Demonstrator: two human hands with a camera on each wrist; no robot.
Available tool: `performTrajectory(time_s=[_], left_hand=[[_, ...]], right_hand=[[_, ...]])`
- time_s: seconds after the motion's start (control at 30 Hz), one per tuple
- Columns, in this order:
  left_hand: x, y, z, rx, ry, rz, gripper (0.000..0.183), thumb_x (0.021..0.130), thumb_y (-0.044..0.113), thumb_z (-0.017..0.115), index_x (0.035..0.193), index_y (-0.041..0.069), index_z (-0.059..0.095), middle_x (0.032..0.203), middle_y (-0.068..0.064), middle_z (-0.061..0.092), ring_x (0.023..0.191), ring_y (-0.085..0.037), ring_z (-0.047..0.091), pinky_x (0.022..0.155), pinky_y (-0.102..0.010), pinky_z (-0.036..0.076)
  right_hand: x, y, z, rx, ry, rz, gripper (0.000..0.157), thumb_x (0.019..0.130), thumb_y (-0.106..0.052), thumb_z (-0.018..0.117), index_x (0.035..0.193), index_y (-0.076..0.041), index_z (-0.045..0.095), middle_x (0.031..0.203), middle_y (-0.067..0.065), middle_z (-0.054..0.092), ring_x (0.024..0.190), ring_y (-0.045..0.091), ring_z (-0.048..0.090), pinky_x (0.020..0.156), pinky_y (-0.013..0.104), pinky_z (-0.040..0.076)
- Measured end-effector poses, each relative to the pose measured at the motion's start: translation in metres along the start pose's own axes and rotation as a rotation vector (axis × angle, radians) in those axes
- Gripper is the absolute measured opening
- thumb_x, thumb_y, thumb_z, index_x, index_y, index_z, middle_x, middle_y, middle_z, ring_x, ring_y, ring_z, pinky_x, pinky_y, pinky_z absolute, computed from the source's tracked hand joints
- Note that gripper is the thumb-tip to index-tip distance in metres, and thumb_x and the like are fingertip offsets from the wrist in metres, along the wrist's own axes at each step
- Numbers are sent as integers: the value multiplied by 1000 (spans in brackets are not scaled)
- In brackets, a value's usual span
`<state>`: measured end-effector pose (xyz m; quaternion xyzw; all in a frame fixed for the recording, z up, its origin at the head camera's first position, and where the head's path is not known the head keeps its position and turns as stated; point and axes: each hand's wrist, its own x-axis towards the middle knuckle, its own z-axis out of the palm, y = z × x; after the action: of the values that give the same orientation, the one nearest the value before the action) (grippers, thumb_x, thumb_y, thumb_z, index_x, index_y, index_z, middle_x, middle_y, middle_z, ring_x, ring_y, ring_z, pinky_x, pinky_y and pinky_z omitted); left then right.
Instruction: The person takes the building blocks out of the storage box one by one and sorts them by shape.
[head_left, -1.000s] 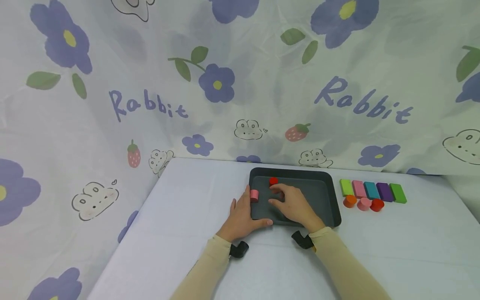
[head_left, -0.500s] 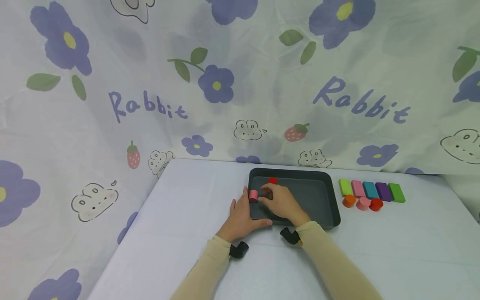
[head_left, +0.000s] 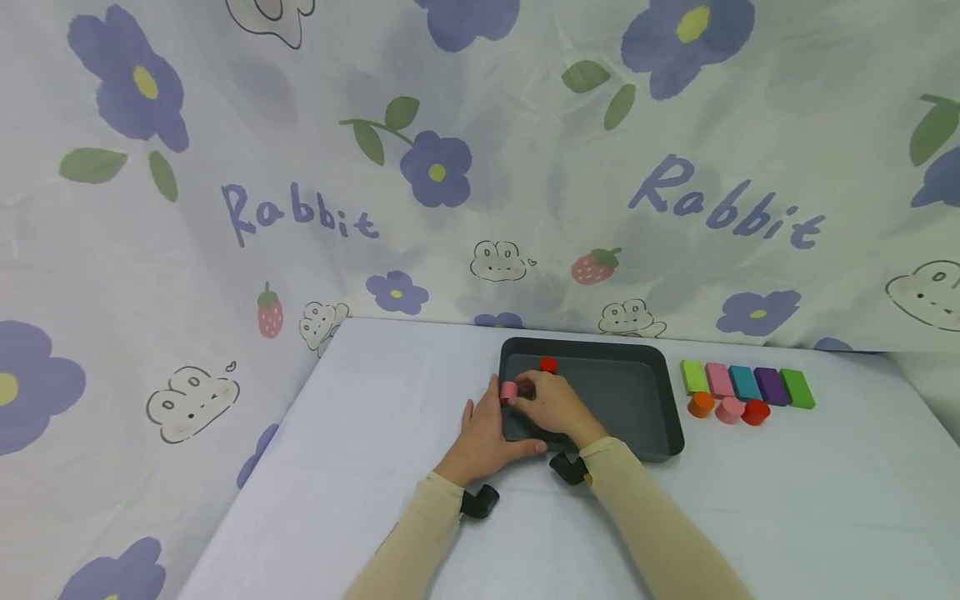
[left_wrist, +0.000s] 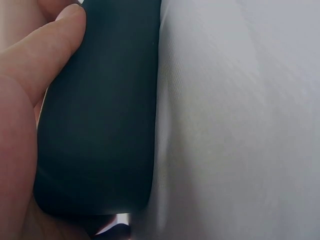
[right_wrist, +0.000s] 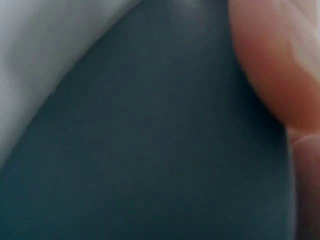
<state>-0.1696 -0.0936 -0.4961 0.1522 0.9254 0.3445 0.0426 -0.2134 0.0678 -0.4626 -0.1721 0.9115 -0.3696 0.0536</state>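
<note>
A dark grey rectangular tray (head_left: pixel 615 400) lies on the table. Inside it, by the left wall, is a small pink cylinder block (head_left: pixel 509 391); a red cylinder block (head_left: pixel 548 364) is near the back wall. My right hand (head_left: pixel 558 408) reaches in over the front edge, thumb and index fingertips pinching the pink cylinder's right side. My left hand (head_left: pixel 480 446) rests at the tray's front left corner, fingers straight along the left side and thumb along the front. In the left wrist view its thumb (left_wrist: pixel 70 30) presses the tray's wall (left_wrist: pixel 100 115). The right wrist view shows the thumb (right_wrist: pixel 272 60) against the tray.
Right of the tray stands a row of several rectangular blocks: lime, pink, teal (head_left: pixel 746 382), purple and green. In front of them are orange (head_left: pixel 701 404), pink (head_left: pixel 730 409) and red (head_left: pixel 756 412) cylinders. A patterned cloth (head_left: pixel 450 283) rises behind the white table.
My right hand has moved left inside the tray to the pink cylinder, its thumb and index finger drawing closer together. My left hand stays at the tray's corner.
</note>
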Motion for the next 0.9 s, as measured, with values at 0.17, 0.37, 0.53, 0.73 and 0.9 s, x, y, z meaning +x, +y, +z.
performTrajectory(time_s=[0.17,0.37,0.53,0.73,0.9], left_hand=[[0,0,0,1,1,4,125,81,61,76,159,-4,4,166,-20,12,151,-30,21,120,-60,2],[-1,3,-2,-6,7,14,125,81,59,77,158,-5,3,166,-21,12,151,-30,21,120,-61,2],[-1,4,-2,-12,4,13,125,81,60,76,158,-5,3,166,-20,11,152,-29,21,120,-60,2],[-1,3,-2,-9,5,12,125,81,59,77,158,-5,2,166,-19,13,151,-29,22,120,-60,1],[-2,4,-2,-20,-1,5,126,81,59,77,159,-5,2,166,-20,13,151,-30,22,120,-60,0]], right_hand=[[3,-1,2,13,5,7,37,94,-19,72,125,0,66,114,11,72,103,26,67,95,45,53],[6,-1,5,14,29,7,33,92,-16,74,120,-1,68,109,10,72,99,24,67,91,43,54],[8,1,7,24,12,5,35,90,-16,76,120,0,67,107,10,72,96,22,67,88,41,55],[9,-1,7,31,-14,5,36,91,-18,76,120,1,69,108,11,72,98,24,67,89,42,55],[9,-3,8,32,-42,15,34,87,-15,79,115,2,71,99,8,72,90,20,67,85,39,56]])
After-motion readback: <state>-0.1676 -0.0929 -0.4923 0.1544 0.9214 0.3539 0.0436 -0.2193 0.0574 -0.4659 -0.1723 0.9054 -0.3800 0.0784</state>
